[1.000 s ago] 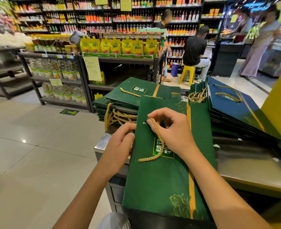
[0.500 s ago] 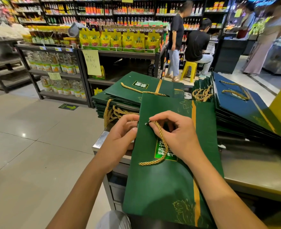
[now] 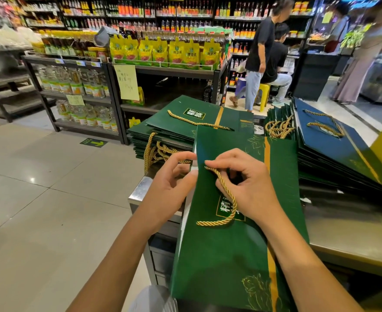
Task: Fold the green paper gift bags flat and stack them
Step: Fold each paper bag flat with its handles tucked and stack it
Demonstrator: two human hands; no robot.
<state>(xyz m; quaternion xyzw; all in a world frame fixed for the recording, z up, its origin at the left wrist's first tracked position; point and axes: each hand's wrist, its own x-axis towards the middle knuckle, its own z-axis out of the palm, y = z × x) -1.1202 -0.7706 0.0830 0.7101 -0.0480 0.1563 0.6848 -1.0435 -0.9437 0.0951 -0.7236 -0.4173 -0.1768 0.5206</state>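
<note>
Green bag (image 3: 226, 255) already looks flat. It lies lengthwise over the near edge of the steel counter (image 3: 347, 242), with its lower end hanging off toward you and its top end up against the stack of folded green bags (image 3: 181, 129). Your left hand (image 3: 169, 183) is clamped on the bag's left edge near the top, fingers curled round it. Your right hand (image 3: 250, 185) has fingertips pinched together on the gold rope handle (image 3: 227, 197) close to where it enters the paper; the rest of the rope lies in a loose loop on the bag's face. A second pile (image 3: 334, 152) sits to the right, fanned and leaning, with its top bag looking bluer. The bag is probably light, stiff coated card. The glossy face will likely slide on the other bags, and its corners and creases would dent if squeezed. The rope is soft and limp and gives no control, so don't lift by it. Better to take both long edges near the top, keep the bag flat, tuck the rope onto the face and set it square on the stack.
</note>
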